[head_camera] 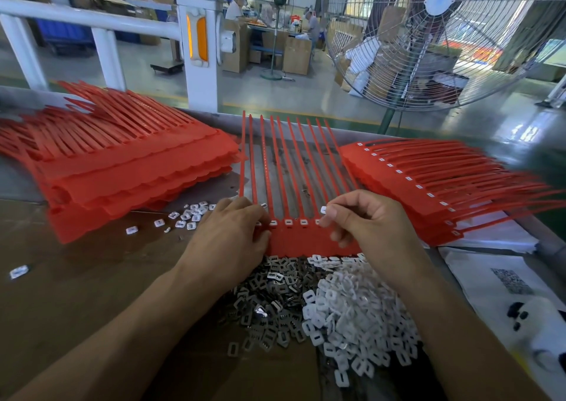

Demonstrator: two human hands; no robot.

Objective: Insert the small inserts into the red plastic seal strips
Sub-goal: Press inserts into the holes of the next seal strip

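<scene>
Progress partial, I judge: red plastic seal strip sheet [301, 243] shows three seated white inserts; right hand [372, 220] pinches small white square insert [323, 210], left hand [232, 232] presses sheet, fingers curled.

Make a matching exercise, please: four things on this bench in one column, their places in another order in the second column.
1. left hand
2. right hand
3. finished seal strips
4. pile of white inserts

a. stacked at the right
b. pinches one white insert
c. nearest the person
d. presses on the red seal strip sheet

Pairs: 1-d, 2-b, 3-a, 4-c
</scene>
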